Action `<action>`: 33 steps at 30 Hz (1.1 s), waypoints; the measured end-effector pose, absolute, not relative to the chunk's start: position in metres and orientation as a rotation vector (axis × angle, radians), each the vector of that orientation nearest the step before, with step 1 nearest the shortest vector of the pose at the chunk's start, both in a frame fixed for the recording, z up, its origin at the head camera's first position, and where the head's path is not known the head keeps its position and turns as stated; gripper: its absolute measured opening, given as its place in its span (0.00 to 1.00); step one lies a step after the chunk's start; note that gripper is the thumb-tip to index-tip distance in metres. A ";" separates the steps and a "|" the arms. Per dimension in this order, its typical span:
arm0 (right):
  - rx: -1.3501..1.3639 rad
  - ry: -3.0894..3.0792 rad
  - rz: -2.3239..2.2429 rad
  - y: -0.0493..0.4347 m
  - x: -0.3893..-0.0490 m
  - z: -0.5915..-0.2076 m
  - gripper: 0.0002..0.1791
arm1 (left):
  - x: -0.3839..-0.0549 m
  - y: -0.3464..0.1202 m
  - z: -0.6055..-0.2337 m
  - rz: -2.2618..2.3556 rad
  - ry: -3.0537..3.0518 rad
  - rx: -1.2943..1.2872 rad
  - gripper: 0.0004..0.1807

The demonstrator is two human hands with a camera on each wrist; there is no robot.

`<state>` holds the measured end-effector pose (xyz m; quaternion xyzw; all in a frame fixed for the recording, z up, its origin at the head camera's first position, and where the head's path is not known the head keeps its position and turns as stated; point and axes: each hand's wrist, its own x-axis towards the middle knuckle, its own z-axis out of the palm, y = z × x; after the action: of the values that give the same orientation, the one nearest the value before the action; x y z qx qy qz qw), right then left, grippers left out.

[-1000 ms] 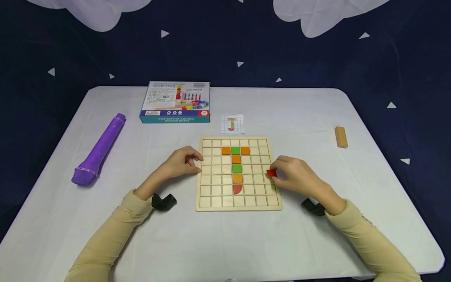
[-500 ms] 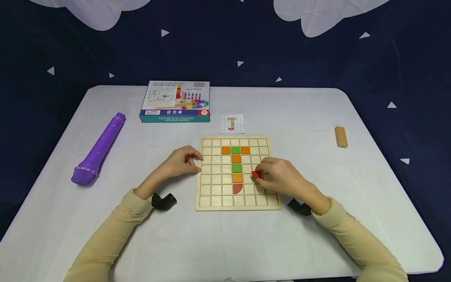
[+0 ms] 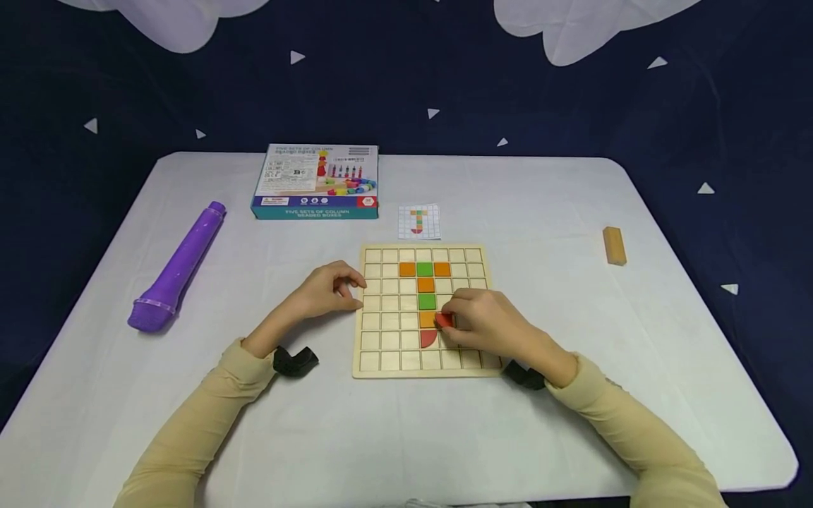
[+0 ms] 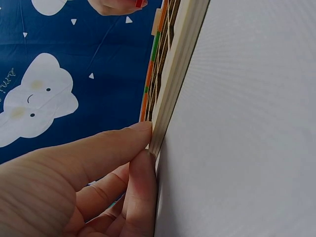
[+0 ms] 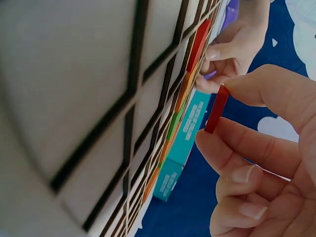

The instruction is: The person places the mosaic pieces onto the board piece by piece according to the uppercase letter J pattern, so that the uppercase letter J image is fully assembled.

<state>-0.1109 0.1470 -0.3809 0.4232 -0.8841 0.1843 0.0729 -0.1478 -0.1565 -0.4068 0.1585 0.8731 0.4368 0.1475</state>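
A wooden grid board (image 3: 389, 360) lies on the table, with orange and green square tiles forming a T and a red quarter-circle tile (image 3: 428, 339) at the foot of its stem. My right hand (image 3: 492, 321) is over the board's right half. Its thumb and fingers pinch a small red tile (image 5: 217, 109), which the right wrist view shows almost edge-on. In the head view this held tile overlaps the edge of the lowest orange tile (image 3: 427, 319). At the board's left edge, my left hand (image 3: 324, 289) touches the side with thumb and forefinger, its other fingers bent.
Behind the board lies a small pattern card (image 3: 418, 221) printed with a coloured grid figure. A flat toy box (image 3: 315, 182) stands at the back, a purple toy microphone (image 3: 181, 264) at the left. A wooden block (image 3: 614, 245) lies at the right.
My right hand has carried the red tile leftward from the board's right edge to beside the column of coloured tiles. The left hand has stayed at the board's edge.
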 end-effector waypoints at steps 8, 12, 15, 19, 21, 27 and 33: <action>1.277 -2.630 0.561 0.133 -0.107 -0.378 0.03 | -0.148 -0.157 -0.407 1.246 2.518 0.452 0.17; 1.243 -2.658 0.523 0.125 -0.102 -0.377 0.04 | -0.148 -0.157 -0.408 1.245 2.522 0.459 0.17; 1.240 -2.690 0.508 0.118 -0.097 -0.376 0.07 | -0.148 -0.157 -0.408 1.241 2.528 0.466 0.17; 1.266 -2.728 0.499 0.109 -0.094 -0.377 0.10 | -0.149 -0.157 -0.407 1.238 2.527 0.469 0.16; 1.283 -2.739 0.495 0.106 -0.093 -0.378 0.09 | -0.149 -0.157 -0.407 1.237 2.525 0.467 0.16; 1.287 -2.798 0.452 0.098 -0.093 -0.382 0.08 | -0.148 -0.157 -0.406 1.231 2.524 0.457 0.17; 1.262 -2.814 0.425 0.091 -0.092 -0.383 0.11 | -0.148 -0.157 -0.406 1.231 2.524 0.466 0.17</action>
<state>-0.0925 0.0909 -0.3829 0.4053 -0.9038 0.1365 0.0145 -0.1485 -0.1567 -0.4056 0.1619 0.8769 0.4279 0.1471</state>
